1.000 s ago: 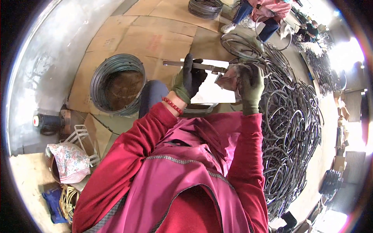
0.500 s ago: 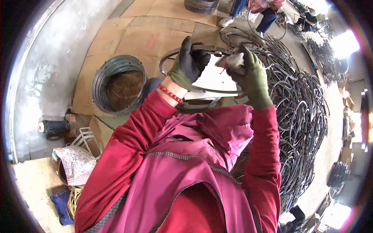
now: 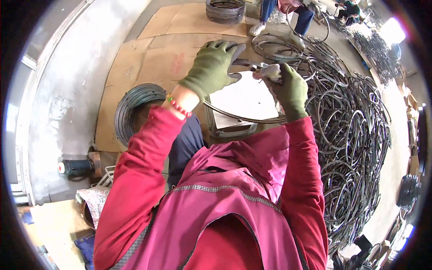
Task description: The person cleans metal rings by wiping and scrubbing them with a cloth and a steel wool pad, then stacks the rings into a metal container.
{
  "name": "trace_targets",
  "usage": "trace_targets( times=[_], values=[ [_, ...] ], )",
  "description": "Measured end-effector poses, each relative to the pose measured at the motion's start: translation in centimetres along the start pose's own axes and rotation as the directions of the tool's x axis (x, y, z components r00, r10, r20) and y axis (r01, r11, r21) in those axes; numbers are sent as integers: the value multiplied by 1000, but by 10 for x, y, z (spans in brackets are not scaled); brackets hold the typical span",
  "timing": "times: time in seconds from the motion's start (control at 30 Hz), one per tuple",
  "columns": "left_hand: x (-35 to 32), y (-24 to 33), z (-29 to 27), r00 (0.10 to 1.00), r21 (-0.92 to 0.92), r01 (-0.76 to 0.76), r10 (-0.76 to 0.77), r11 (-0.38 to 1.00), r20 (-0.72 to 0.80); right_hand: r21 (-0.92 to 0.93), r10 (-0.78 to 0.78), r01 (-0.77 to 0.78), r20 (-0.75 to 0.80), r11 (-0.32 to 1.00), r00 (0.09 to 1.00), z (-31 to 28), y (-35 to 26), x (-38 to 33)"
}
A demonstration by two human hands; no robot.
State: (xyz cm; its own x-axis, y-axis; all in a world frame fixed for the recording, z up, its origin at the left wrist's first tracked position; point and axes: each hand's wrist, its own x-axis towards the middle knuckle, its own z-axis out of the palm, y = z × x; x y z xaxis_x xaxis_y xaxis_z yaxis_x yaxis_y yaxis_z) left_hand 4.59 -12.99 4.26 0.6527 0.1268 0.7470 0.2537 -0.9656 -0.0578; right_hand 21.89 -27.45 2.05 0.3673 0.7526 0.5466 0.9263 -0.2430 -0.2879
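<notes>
My left hand (image 3: 211, 67), in a green glove with a dark palm, is curled at the far side of a dark thin ring (image 3: 243, 119). The ring's far part runs in between its thumb and fingers; the palm side is mostly hidden. My right hand (image 3: 291, 90), gloved alike, is closed round a whitish, wrapped-looking object (image 3: 271, 71). That object's reddish end meets the ring just right of my left fingers; its exact kind I cannot make out. Below the ring lies a white flat sheet or board (image 3: 245, 96) on a grey frame (image 3: 234, 130).
A large tangled heap of dark rings (image 3: 346, 148) lies to my right. At left stands a coil of stacked rings (image 3: 130, 108) on cardboard (image 3: 153, 58); another stack (image 3: 225, 11) is farther off. A person (image 3: 288, 15) sits beyond. A dark cylindrical tool (image 3: 76, 167) is by the wall.
My left hand has turned over, now showing the back of its glove, and shifted a little along the ring. The right hand still holds the whitish object. The whole view has shifted slightly.
</notes>
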Motion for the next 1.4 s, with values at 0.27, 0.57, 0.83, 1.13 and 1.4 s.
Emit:
trace_targets(
  times=[0.27, 0.57, 0.83, 1.13, 1.4],
  values=[
    [7, 7, 27, 841, -268, 370, -198, 890, 503, -142, -197, 216, 138, 966, 971, 2, -31, 17],
    [10, -16, 46, 850, -221, 408, -280, 886, 446, -77, -176, 177, 19, 981, 984, 24, -33, 32],
    [-13, -41, 42, 891, -301, 408, -304, 862, 338, 774, 325, -355, 203, 525, 924, 45, 80, -42],
    [16, 9, 51, 939, -224, 127, -44, 966, 341, -79, -104, 109, 68, 991, 992, 12, -8, 11],
    [-7, -25, 35, 878, -246, 407, -302, 880, 371, 483, 312, -345, 152, 804, 938, 15, 61, -39]
  ],
)
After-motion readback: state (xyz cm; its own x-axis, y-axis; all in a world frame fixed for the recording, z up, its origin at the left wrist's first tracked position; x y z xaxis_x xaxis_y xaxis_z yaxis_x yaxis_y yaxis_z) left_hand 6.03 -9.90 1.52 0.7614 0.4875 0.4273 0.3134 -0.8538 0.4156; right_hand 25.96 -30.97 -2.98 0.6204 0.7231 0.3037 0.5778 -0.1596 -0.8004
